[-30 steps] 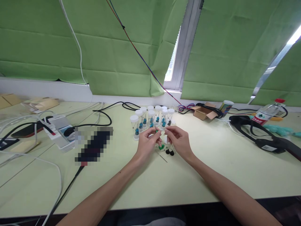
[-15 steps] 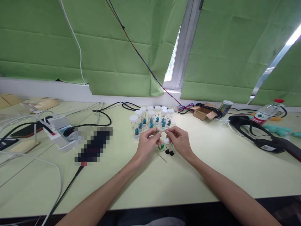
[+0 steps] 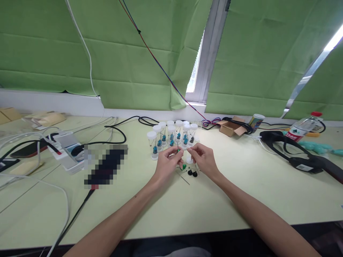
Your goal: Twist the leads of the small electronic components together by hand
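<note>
My left hand is closed in a pinch on a small green part with a thin dark rod rising from it. Opposite, my right hand pinches too, its fingertips close to the left ones; what lies between them is too small to make out. Under the hands, on the table, are another green piece, two black round parts, a thin metal rod and a white cap. Just beyond stand several clear tubes with white lids, most holding blue parts with thin wires.
On the left lie a white power strip, tangled cables and a blurred-out dark object. Toward the back right are an open cardboard box, a printed can, a black headset and a plastic bottle.
My right hand has shifted very slightly to the left, its fingertips nearer the left hand. Both hands keep their pinch. The whole view has moved a few pixels.
</note>
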`<state>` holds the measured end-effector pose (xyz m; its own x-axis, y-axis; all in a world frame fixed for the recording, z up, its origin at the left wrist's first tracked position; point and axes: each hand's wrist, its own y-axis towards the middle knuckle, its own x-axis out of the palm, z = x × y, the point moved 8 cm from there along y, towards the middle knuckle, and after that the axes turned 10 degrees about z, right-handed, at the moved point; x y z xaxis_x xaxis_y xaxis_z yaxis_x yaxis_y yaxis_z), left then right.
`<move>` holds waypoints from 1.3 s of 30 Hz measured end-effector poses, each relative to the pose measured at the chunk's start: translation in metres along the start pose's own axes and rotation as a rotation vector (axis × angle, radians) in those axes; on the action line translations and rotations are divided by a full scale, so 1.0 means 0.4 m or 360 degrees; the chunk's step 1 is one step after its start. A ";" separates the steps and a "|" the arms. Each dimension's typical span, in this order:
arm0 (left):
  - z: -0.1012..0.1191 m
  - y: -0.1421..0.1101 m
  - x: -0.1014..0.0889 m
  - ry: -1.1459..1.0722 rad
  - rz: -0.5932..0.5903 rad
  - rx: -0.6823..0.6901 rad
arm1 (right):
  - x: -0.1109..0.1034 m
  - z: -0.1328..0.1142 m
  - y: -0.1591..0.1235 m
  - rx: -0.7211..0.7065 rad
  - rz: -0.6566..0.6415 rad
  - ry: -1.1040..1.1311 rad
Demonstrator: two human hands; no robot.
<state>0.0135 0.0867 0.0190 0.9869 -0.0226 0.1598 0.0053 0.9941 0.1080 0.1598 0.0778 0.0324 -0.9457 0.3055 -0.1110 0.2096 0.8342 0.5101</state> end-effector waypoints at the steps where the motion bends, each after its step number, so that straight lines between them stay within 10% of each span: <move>1: 0.000 0.000 0.000 0.0006 -0.0002 0.0006 | 0.000 0.000 0.001 0.0000 -0.0006 -0.0001; 39: 0.005 0.013 -0.013 0.0230 0.0036 0.0209 | 0.001 -0.022 -0.001 -0.0289 -0.0038 -0.0284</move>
<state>0.0080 0.0919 0.0206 0.9995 0.0243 0.0221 -0.0288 0.9717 0.2346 0.1570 0.0737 0.0398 -0.8876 0.3765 -0.2652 0.1246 0.7508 0.6487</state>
